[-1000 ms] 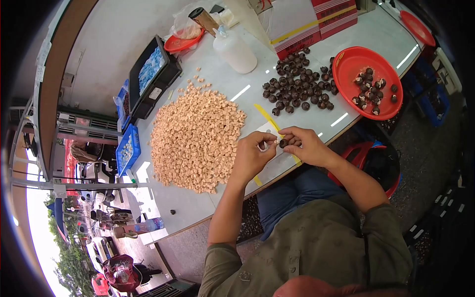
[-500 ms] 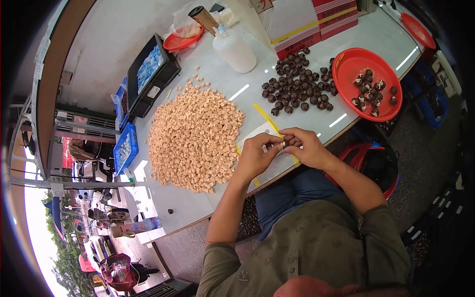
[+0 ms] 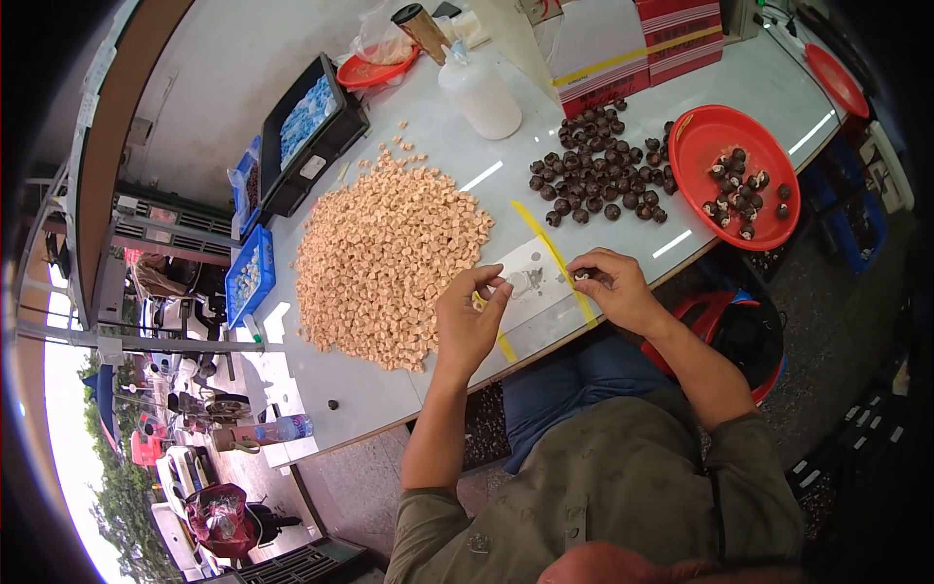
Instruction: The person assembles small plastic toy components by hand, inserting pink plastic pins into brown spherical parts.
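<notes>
My right hand [image 3: 623, 294] is at the right edge of the white sheet, thumb and fingers closed round a dark brown round shell [image 3: 584, 275] with a pale spot. To the left of it, my left hand [image 3: 472, 316] hovers at the sheet's left side, thumb and forefinger curled close together; what they hold, if anything, is too small to make out. Between the hands lies the white sheet [image 3: 525, 300], with grey marks and yellow tape [image 3: 538, 232] along its edges. A big heap of small pale tan pieces [image 3: 389, 263] spreads beside my left hand.
Many dark round shells [image 3: 603, 161] lie beyond my right hand, beside a red plate [image 3: 689, 146] holding more. A white bottle [image 3: 482, 97], red-and-white boxes [image 3: 593, 54], a black crate [image 3: 350, 122] and a blue tray [image 3: 261, 302] stand farther off. The table's front edge runs before my lap.
My hands were together over a dark shell; now they are apart. The left has drawn back to the left, and the right has shifted slightly right with the shell.
</notes>
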`<action>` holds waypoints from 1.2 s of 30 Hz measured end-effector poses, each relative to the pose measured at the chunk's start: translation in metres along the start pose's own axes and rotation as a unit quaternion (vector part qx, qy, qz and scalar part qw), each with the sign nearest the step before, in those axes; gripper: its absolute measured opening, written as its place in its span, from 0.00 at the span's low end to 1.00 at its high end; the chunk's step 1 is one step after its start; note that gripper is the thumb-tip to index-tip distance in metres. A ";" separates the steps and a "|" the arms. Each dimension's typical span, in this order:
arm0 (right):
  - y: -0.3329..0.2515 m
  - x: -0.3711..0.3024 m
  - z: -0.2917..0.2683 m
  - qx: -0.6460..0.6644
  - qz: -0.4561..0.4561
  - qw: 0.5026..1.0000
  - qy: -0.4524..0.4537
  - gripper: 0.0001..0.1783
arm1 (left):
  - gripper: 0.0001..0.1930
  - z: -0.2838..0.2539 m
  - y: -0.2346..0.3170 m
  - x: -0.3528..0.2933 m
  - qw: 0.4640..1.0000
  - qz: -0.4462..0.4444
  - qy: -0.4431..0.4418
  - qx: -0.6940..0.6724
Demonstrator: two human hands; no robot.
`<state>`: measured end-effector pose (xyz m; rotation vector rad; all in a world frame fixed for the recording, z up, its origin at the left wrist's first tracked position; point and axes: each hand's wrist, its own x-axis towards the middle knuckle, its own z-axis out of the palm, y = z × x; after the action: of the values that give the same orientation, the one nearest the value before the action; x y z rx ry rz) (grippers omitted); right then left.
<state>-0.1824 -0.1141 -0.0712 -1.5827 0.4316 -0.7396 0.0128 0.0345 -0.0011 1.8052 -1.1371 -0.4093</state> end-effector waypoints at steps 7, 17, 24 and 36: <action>0.005 -0.004 -0.005 0.002 -0.010 1.000 0.011 0.12 | 0.12 -0.022 -0.020 -0.011 0.999 -0.022 0.038 0.014; -0.035 -0.004 -0.170 -0.590 -0.078 0.760 0.260 0.14 | 0.10 -0.042 -0.029 -0.034 0.956 0.032 -0.030 0.290; -0.044 0.003 -0.160 -0.664 -0.074 0.685 0.292 0.16 | 0.08 -0.019 -0.040 -0.026 0.918 0.066 0.003 0.390; -0.014 0.038 -0.052 -0.575 -0.177 0.792 0.100 0.16 | 0.05 -0.021 -0.027 -0.031 0.939 0.083 0.019 0.334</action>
<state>-0.1920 -0.1751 -0.0487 -2.8047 0.8523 -1.0106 0.0248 0.0754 -0.0186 2.2470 -1.5055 0.1414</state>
